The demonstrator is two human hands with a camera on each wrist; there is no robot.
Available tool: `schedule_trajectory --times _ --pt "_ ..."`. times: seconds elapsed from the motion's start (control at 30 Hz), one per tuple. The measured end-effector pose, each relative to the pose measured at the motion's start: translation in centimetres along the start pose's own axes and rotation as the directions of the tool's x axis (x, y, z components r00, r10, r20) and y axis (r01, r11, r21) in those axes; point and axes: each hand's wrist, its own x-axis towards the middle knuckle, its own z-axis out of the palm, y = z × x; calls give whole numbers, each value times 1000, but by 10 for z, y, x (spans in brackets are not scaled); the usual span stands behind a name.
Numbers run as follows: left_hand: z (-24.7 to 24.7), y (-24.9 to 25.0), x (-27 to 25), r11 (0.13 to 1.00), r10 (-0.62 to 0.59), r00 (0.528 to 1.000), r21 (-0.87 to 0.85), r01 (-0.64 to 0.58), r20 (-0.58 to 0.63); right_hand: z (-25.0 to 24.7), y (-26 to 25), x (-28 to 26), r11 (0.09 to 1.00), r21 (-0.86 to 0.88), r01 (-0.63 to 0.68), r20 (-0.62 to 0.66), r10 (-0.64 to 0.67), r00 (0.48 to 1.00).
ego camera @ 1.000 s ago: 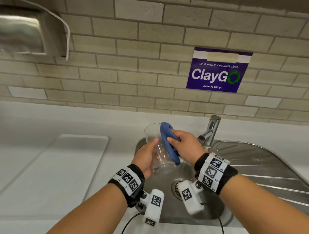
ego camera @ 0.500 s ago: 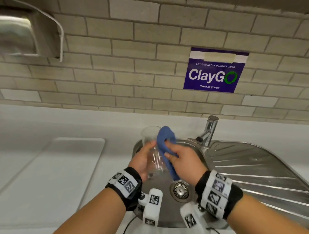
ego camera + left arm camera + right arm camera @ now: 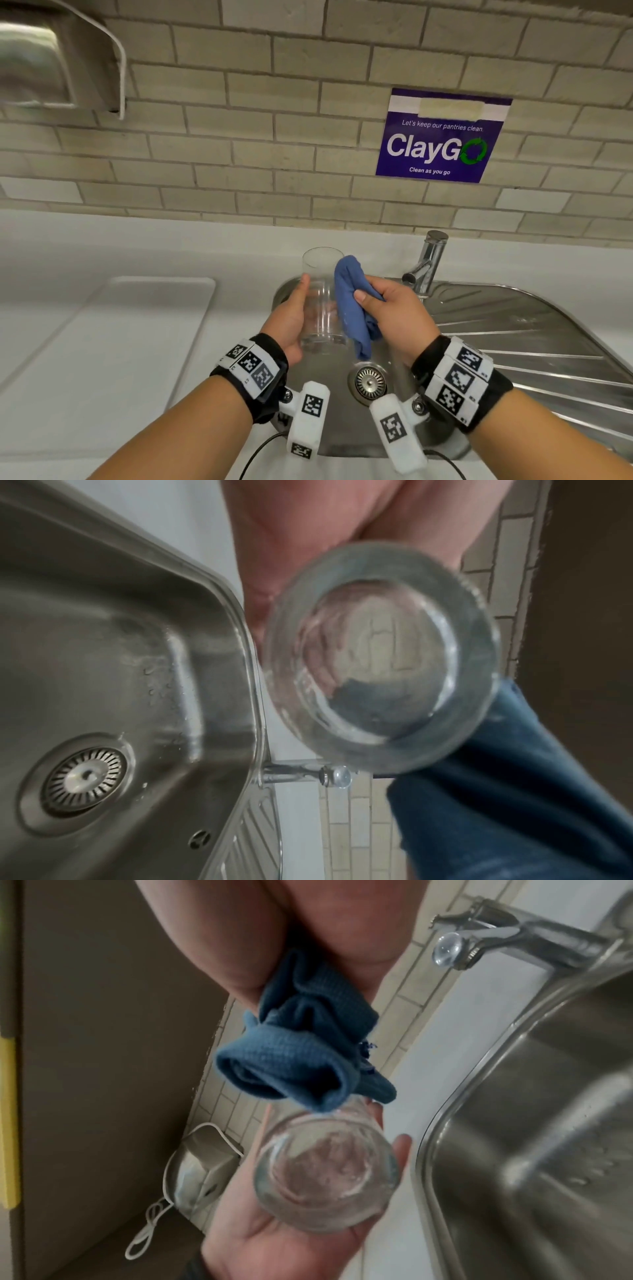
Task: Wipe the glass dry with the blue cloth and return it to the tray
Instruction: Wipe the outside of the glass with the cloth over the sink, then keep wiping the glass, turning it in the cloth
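A clear drinking glass [image 3: 322, 298] is held upright over the sink, gripped around its lower body by my left hand [image 3: 293, 317]. Its round base [image 3: 380, 658] fills the left wrist view and shows in the right wrist view too [image 3: 325, 1172]. My right hand [image 3: 390, 308] grips a bunched blue cloth [image 3: 352, 305] and presses it against the glass's right side. The cloth [image 3: 301, 1053] hangs from the right palm down to the glass, and a fold of it [image 3: 514, 791] lies beside the base. The white tray [image 3: 113, 342] lies flat on the counter to the left.
A steel sink [image 3: 342, 425] with a drain strainer [image 3: 368, 380] lies below the hands, its ribbed draining board [image 3: 534, 335] to the right. The chrome tap [image 3: 428, 263] stands just behind the right hand. A metal dispenser [image 3: 58, 58] hangs on the brick wall, upper left.
The right hand has slid the cloth along the glass's right side, and both hands with the glass have shifted slightly over the sink. Both grips are unchanged.
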Motion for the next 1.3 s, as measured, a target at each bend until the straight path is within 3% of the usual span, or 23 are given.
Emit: schedule_trajectory --times 0.1,0.23,0.43,0.53,0.7,0.77,0.87,1.0,1.1,1.23,1.3 --pt "1 -2 -6 999 -47 997 -2 47 58 2 -1 -4 997 -64 41 35 -39 999" --pt "-2 -6 -8 994 78 974 55 -91 215 6 1 -12 915 -369 165 93 -140 986" --pt "5 -8 -16 979 130 978 135 -152 161 2 -14 8 795 -569 212 70 -210 975" --pt "10 -11 -21 962 92 984 242 -127 152 -4 -20 26 813 -562 154 -53 -221 974" --pt "6 -3 -21 862 194 978 463 -208 79 12 -17 -1 772 -554 312 164 -266 950" --pt "5 -2 -24 823 187 980 534 -193 66 9 -16 6 752 -591 292 135 -264 955" --pt "9 -2 -27 803 169 984 572 -168 52 5 -20 19 783 -584 212 11 -254 967" --pt "10 1 -32 746 200 978 638 -191 59 16 -19 12 739 -601 305 158 -264 951" --pt "11 0 -29 775 186 983 613 -151 6 9 -23 22 797 -572 196 15 -229 973" --pt "9 0 -30 764 181 984 629 -143 5 15 -21 20 787 -587 189 115 -150 982" --pt "6 0 -33 762 172 985 632 -141 13 9 -19 21 809 -574 128 48 -123 991"
